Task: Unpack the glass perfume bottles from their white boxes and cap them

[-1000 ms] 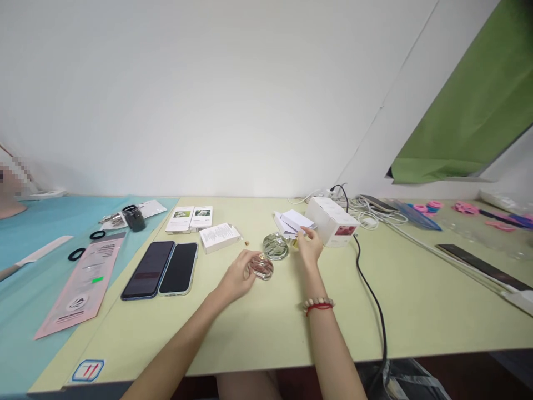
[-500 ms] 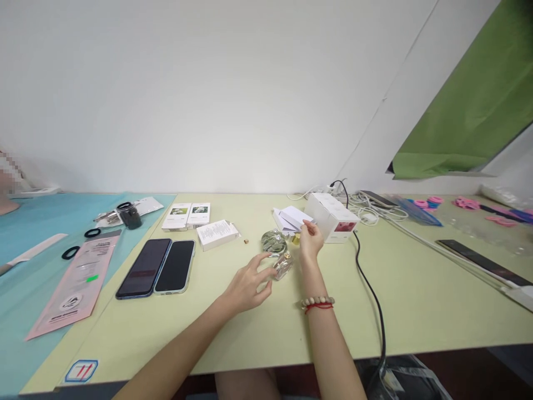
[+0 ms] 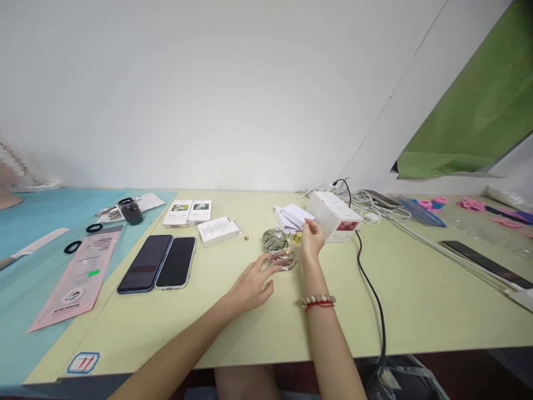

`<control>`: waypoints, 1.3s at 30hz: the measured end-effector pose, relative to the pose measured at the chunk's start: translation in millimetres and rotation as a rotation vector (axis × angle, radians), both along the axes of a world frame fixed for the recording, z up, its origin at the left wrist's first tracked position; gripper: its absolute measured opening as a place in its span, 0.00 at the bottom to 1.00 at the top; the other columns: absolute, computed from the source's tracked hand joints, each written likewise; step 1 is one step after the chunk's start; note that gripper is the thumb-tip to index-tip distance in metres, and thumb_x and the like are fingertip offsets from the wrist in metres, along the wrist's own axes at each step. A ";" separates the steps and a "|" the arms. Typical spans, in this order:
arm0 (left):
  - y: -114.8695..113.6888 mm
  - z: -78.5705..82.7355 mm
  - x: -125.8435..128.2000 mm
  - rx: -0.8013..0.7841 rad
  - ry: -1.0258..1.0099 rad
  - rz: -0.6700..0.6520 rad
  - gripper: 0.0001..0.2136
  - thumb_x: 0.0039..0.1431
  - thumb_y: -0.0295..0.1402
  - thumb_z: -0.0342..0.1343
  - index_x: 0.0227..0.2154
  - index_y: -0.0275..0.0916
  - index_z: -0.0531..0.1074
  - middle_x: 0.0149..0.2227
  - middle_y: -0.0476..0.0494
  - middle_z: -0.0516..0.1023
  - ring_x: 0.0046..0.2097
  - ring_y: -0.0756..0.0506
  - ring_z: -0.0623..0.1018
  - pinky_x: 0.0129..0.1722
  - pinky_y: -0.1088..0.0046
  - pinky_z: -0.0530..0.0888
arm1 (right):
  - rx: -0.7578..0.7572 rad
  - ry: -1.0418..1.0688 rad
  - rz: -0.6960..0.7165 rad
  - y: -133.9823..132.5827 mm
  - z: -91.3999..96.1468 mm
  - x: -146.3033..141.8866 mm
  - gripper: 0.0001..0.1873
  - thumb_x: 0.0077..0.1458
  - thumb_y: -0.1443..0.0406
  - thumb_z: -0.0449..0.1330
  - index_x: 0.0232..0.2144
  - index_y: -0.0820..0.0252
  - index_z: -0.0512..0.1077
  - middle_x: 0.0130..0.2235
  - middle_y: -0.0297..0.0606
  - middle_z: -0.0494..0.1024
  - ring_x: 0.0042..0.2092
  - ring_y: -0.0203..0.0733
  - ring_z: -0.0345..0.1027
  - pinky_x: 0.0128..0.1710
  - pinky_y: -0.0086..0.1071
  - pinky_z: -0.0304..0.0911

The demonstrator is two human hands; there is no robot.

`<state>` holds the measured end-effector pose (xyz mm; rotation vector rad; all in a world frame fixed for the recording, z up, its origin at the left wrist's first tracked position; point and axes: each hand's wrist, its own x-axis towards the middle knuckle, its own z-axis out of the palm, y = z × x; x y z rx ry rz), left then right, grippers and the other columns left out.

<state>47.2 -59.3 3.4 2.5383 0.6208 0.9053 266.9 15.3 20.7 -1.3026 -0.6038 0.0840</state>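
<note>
At centre of the frame, flat on the pale yellow-green surface: a small round clear glass bottle with a gold neck. Just below and left of it, the left hand, released, fingers spread, tips at the bottle's near rim; touching or not, cannot tell. Right of the bottle, the right hand, pinching a white folded paper leaflet between thumb and fingertips. Just above the bottle, a second round glass bottle, with a small gold cap beside it. As to handling the first bottle: probably heavy for its size, hard, smooth and slippery, breakable if dropped; best taken across the round edge, thumb opposite fingers, not by the thin neck. Right of the leaflet, a white cardboard carton with a pink picture, closed as far as shows, contents hidden. At upper left, a small dark jar, contents not readable. Left of centre, two dark phones side by side.
</note>
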 end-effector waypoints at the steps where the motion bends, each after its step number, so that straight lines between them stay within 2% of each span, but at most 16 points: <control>1: -0.6 -0.1 0.5 -0.029 -0.022 -0.015 0.21 0.53 0.26 0.45 0.52 0.43 0.60 0.57 0.41 0.54 0.56 0.43 0.60 0.54 0.61 0.62 | 0.000 0.000 0.000 -0.1 0.2 -0.6 0.17 0.40 0.64 0.53 0.34 0.67 0.72 0.36 0.41 0.73 0.37 0.38 0.66 0.43 0.35 0.61; 5: -2.7 -1.3 3.0 -0.118 -0.095 -0.052 0.20 0.53 0.25 0.46 0.50 0.42 0.63 0.55 0.41 0.55 0.59 0.45 0.57 0.57 0.63 0.58 | 0.003 0.005 -0.003 -0.5 1.0 -2.1 0.17 0.40 0.65 0.53 0.34 0.67 0.72 0.35 0.41 0.74 0.37 0.38 0.66 0.43 0.36 0.61; 11: -0.7 -3.7 3.0 -0.179 -0.084 -0.044 0.19 0.55 0.27 0.45 0.51 0.43 0.62 0.56 0.41 0.53 0.59 0.45 0.56 0.58 0.62 0.57 | 0.004 0.017 -0.011 -0.3 0.8 -1.5 0.17 0.41 0.65 0.53 0.34 0.67 0.72 0.36 0.41 0.74 0.37 0.38 0.67 0.44 0.36 0.62; 24: 4.0 -8.9 0.8 -0.110 0.021 -0.009 0.23 0.55 0.28 0.44 0.55 0.43 0.57 0.61 0.43 0.44 0.62 0.42 0.49 0.58 0.60 0.56 | 0.001 0.016 0.002 -0.8 2.2 -3.2 0.17 0.41 0.65 0.53 0.34 0.67 0.72 0.34 0.40 0.74 0.36 0.38 0.67 0.44 0.36 0.62; 30: 2.5 -11.6 0.7 -0.120 0.045 0.020 0.24 0.56 0.30 0.45 0.57 0.43 0.52 0.60 0.39 0.47 0.60 0.41 0.53 0.57 0.56 0.57 | 0.001 0.005 0.017 -1.3 1.9 -4.0 0.17 0.40 0.65 0.54 0.34 0.68 0.72 0.35 0.41 0.74 0.36 0.37 0.67 0.43 0.35 0.62; 34: 1.8 -11.6 0.8 -0.123 0.048 0.028 0.22 0.56 0.31 0.45 0.55 0.41 0.55 0.58 0.38 0.50 0.58 0.40 0.56 0.56 0.56 0.59 | 0.001 -0.021 0.028 -3.1 5.0 -7.1 0.16 0.41 0.64 0.54 0.34 0.68 0.71 0.35 0.41 0.73 0.36 0.37 0.66 0.43 0.35 0.62; 39: 1.6 -12.6 1.1 -0.124 0.020 0.051 0.22 0.56 0.31 0.45 0.55 0.42 0.55 0.58 0.39 0.50 0.57 0.41 0.58 0.55 0.57 0.59 | 0.019 -0.088 0.018 -6.8 15.9 -27.3 0.15 0.42 0.63 0.53 0.33 0.66 0.71 0.35 0.41 0.73 0.37 0.37 0.65 0.42 0.33 0.60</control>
